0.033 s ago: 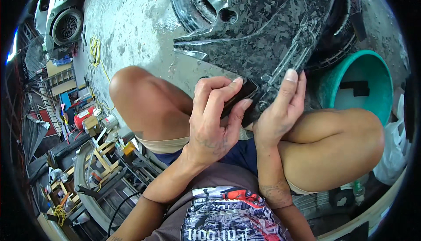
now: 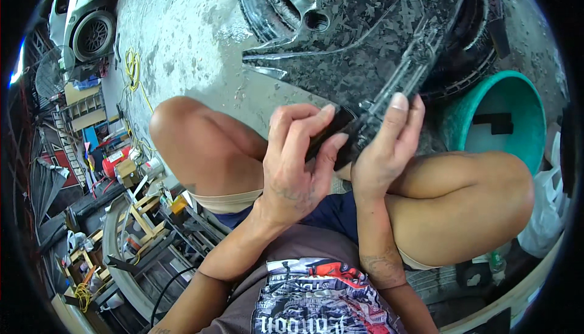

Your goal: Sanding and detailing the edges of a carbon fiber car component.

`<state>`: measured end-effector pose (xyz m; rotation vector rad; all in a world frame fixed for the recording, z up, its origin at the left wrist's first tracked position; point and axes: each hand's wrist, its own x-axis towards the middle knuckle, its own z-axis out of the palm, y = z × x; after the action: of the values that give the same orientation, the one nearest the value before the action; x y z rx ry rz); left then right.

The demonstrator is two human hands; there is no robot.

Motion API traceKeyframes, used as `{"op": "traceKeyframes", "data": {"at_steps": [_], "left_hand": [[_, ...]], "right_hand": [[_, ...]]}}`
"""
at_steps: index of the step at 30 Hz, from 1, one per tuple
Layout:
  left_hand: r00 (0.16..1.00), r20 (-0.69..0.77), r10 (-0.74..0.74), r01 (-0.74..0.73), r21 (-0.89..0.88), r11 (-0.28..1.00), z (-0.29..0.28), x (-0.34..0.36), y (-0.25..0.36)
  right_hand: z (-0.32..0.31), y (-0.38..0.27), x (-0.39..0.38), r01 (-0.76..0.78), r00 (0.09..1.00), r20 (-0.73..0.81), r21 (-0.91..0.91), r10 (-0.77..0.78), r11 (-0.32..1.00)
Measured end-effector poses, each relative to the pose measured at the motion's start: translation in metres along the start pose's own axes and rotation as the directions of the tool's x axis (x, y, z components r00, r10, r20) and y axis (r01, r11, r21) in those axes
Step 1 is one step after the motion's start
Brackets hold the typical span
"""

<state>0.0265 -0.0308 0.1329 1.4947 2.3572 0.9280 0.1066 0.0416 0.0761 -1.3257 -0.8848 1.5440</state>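
Observation:
A glossy black panel [image 2: 359, 60] with a chopped-carbon flake pattern lies in front of me, its near end between my knees. My left hand [image 2: 298, 157] is closed, fingers and thumb pinching a dark, smooth piece [image 2: 334, 130] at the panel's near end. Whether that piece is a separate block or part of the panel, I cannot tell. My right hand [image 2: 389, 145] lies along the panel's right edge, thumb on top by a wet-looking raised strip [image 2: 401, 78]. Its other fingers are partly hidden around the edge.
Black tyres [image 2: 480, 48] sit under the panel. To the right stands a green bucket [image 2: 517, 115] with a dark piece inside, beside a white plastic bag [image 2: 541, 212]. Tools and wood scraps [image 2: 146, 224] clutter the left; a car [image 2: 85, 17] is at far left.
Both hands have shifted very slightly to the left and away from me, with the grips looking the same. The panel's far part has barely moved in view.

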Motion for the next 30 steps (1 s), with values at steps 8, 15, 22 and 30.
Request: {"op": "traceKeyframes", "data": {"at_steps": [8, 15, 22, 30], "left_hand": [[0.980, -0.144, -0.140, 0.138, -0.024, 0.990, 0.016, -0.005, -0.094], [0.980, -0.135, -0.144, 0.120, -0.171, 0.978, 0.037, -0.011, -0.137], [0.987, -0.130, -0.092, 0.067, -0.183, 0.981, 0.052, -0.011, -0.143], [0.988, -0.150, -0.036, 0.015, -0.141, 0.990, 0.062, -0.003, -0.146]], "right_hand": [[0.016, 0.052, 0.014, -0.181, 0.916, 0.294, -0.301, 0.272, 0.936], [0.022, 0.062, 0.025, -0.235, 0.886, 0.276, -0.426, 0.373, 0.874], [0.028, 0.057, 0.031, -0.304, 0.869, 0.196, -0.513, 0.455, 0.803], [0.031, 0.050, 0.034, -0.257, 0.872, 0.201, -0.589, 0.447, 0.766]]}}
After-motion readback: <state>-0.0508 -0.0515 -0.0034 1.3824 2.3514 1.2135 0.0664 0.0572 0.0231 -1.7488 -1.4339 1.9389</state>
